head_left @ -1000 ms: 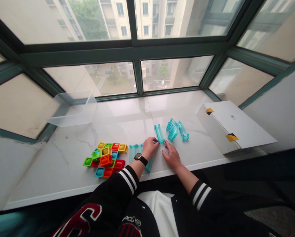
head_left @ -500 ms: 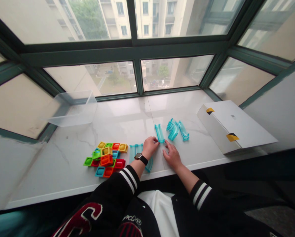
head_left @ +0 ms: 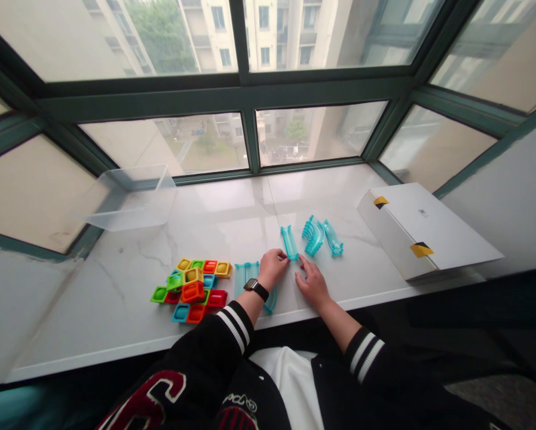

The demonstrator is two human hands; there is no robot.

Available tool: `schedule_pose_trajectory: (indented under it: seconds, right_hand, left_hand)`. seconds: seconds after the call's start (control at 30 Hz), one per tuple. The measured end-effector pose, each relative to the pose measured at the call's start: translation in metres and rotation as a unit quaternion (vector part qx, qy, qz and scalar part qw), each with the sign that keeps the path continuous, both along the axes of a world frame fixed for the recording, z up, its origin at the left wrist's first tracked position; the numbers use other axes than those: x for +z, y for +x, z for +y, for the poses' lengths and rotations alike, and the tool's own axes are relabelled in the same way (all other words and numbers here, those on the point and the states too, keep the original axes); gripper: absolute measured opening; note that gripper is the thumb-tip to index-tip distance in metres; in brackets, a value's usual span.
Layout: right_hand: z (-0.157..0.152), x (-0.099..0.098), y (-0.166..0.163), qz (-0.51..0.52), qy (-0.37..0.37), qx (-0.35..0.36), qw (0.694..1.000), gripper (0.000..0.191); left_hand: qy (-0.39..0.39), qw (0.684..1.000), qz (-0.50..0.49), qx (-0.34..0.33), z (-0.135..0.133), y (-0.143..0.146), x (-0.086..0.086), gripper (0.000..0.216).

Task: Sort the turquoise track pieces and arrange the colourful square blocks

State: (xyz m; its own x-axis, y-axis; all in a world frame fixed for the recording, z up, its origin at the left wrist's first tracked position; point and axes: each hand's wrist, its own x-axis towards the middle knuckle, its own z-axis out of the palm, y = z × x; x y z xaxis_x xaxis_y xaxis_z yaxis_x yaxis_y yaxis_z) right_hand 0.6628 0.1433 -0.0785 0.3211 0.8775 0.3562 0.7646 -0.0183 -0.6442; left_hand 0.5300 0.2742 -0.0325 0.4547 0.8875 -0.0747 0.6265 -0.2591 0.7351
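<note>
Unmoved since the earlier frame: left hand (head_left: 273, 269) and right hand (head_left: 313, 284), both at the near end of the straight blue piece (head_left: 289, 242) on the white sill (head_left: 223, 221). Left hand's grip cannot be told; right hand's fingers are loosely spread.

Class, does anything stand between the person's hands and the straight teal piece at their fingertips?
Nothing visible does: the left hand and right hand both have fingertips at the near end of the straight teal piece. The curved teal piece lies to its right, not between.
</note>
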Motion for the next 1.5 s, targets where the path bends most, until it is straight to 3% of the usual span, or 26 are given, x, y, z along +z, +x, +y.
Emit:
schedule_pose_trajectory:
  seconds: [0.5,0.63,0.77,0.9,1.1,1.3,1.5]
  right_hand:
    - [0.001,0.001,0.001,0.003,-0.003,-0.004,1.0,0.063]
    - [0.0,0.001,0.001,0.009,-0.006,-0.005,1.0,0.062]
    - [0.0,0.0,0.001,0.016,-0.006,-0.008,1.0,0.061]
    - [0.001,-0.001,0.001,0.019,-0.006,-0.008,1.0,0.06]
    - [0.001,-0.002,0.002,0.021,-0.005,-0.01,1.0,0.059]
    - [-0.002,-0.002,0.003,0.059,0.013,-0.019,0.998,0.052]
    - [-0.01,0.011,-0.002,0.078,0.034,-0.048,0.995,0.028]
  left_hand:
    - [-0.012,1.0,-0.002,-0.002,0.0,0.0,-0.001,0.007]
    - [-0.021,1.0,-0.014,-0.017,0.002,-0.004,0.009,0.021]
    - [-0.012,0.999,-0.045,-0.025,0.005,-0.037,0.035,0.029]
    - [-0.008,0.993,-0.117,0.01,0.001,-0.102,0.059,0.024]
    - [-0.053,0.986,-0.139,0.071,-0.037,-0.189,0.058,0.033]
    - [0.014,0.993,-0.102,0.062,-0.086,-0.202,0.041,0.02]
    - [0.129,0.991,-0.024,-0.029,-0.099,-0.185,0.037,0.025]
